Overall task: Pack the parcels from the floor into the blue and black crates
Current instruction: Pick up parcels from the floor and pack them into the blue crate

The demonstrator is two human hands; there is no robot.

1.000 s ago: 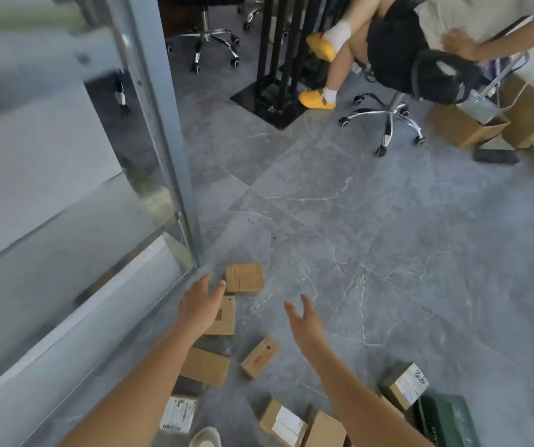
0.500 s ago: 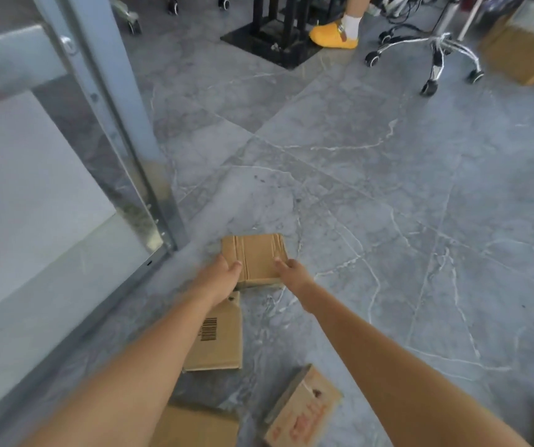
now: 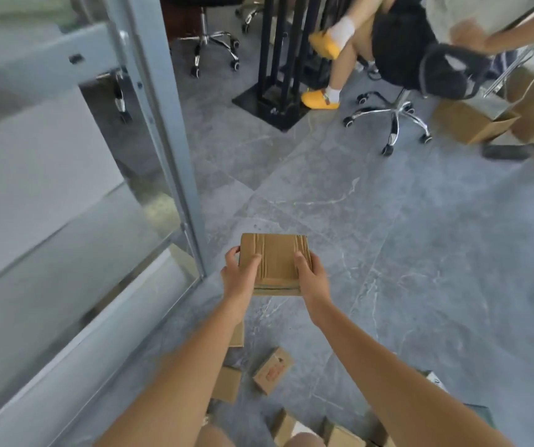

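Observation:
A flat square cardboard parcel [image 3: 275, 253] is lifted off the grey floor in front of me. My left hand [image 3: 238, 279] grips its left edge, thumb on top. My right hand [image 3: 312, 279] grips its right edge the same way. Below my arms several small cardboard parcels lie on the floor, among them one with red print [image 3: 273, 371] and a plain one [image 3: 228, 383]. No blue or black crate shows in the head view.
A glass partition with a metal post [image 3: 169, 150] runs along my left. Ahead a person sits on a wheeled office chair [image 3: 394, 121] beside a black stand [image 3: 278, 59]. Open cardboard boxes [image 3: 484, 121] stand at the far right. Grey floor tiles stretch to the right.
Both hands have closed on the square parcel and raised it off the floor. My head has lifted, so the seated person is in view again.

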